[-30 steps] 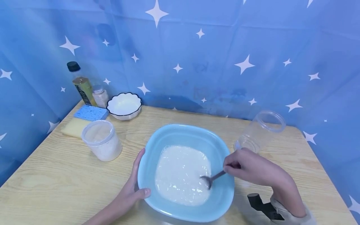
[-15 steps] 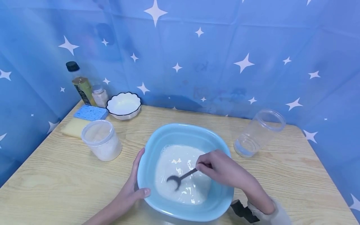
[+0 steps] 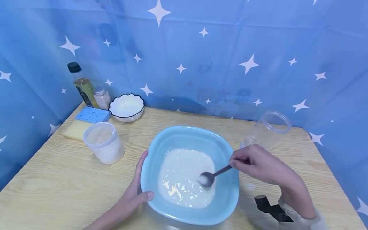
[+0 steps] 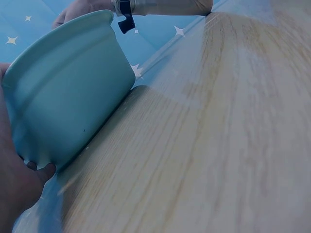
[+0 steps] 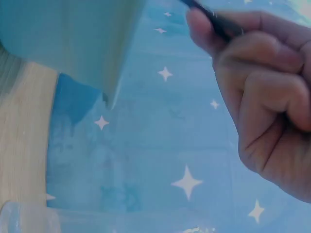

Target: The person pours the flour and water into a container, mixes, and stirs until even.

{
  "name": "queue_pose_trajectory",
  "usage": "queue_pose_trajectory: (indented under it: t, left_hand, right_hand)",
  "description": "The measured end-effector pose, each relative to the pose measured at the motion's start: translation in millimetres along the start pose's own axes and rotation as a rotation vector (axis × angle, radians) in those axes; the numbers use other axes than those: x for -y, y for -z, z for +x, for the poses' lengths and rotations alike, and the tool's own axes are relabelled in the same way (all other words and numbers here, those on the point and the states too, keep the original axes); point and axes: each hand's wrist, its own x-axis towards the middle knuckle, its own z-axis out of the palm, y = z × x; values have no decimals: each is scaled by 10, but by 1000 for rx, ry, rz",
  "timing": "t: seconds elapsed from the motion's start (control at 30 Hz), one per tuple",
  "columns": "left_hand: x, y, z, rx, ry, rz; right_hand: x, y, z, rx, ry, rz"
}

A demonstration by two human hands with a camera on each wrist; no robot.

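A light blue basin (image 3: 184, 137) (image 4: 68, 92) (image 5: 73, 34) stands on the wooden table, holding a milky white mixture (image 3: 181, 179). My right hand (image 3: 256, 164) (image 5: 265, 97) pinches the handle of a dark metal spoon (image 3: 211, 177) (image 5: 211, 19), whose bowl dips into the right side of the mixture. My left hand (image 3: 135, 191) (image 4: 14, 189) holds the basin's left rim, thumb on the front edge and fingers along the outer wall.
A lidded tub of white powder (image 3: 104, 143) stands left of the basin. A clear plastic jar (image 3: 265, 131) stands at the right. At the back left are a white bowl (image 3: 126, 108), blue sponge (image 3: 92, 115), yellow sponge (image 3: 76, 129), oil bottle (image 3: 81, 85) and small jar (image 3: 102, 97).
My right hand has swept the spoon from the basin's right side to the left and back to the right. The left hand has stayed on the rim.
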Motion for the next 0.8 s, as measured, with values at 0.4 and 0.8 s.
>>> queue_pose_trajectory:
  t: [0.4, 0.8]
  left_hand:
    - [27, -23, 2, -2, 17, -27]
    - [-12, 1, -9, 4, 2, -15]
  right_hand:
    - [97, -82, 4, -15, -78, -221]
    - [-33, -213, 208, -184, -71, -254]
